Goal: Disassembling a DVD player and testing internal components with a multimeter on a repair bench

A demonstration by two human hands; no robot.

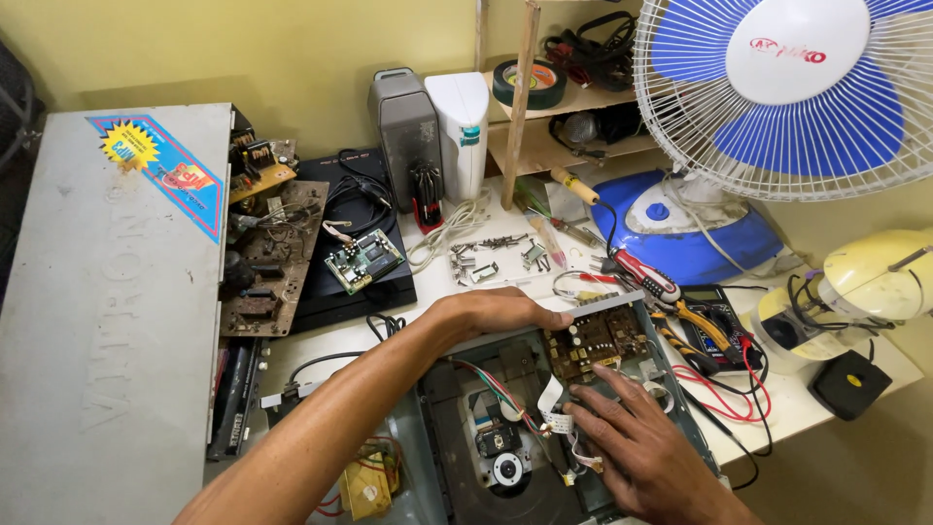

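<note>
L hand (486, 311) flat on far edge of opened disc player (505, 428), holding nothing | R hand (632, 437) fingers spread beside brown circuit board (595, 340), grip empty

A dull yellow-green wall (292, 58) fills the upper part of the frame, evenly lit with soft shadows. Below it a white worktop (797, 408) runs across the middle, its right edge dropping to a yellowish floor (855, 476) in the lower right. At upper centre, wooden shelves (573, 146) on slim upright posts stand against the wall. A grey metal cover (107, 311) fills the left side.
</note>
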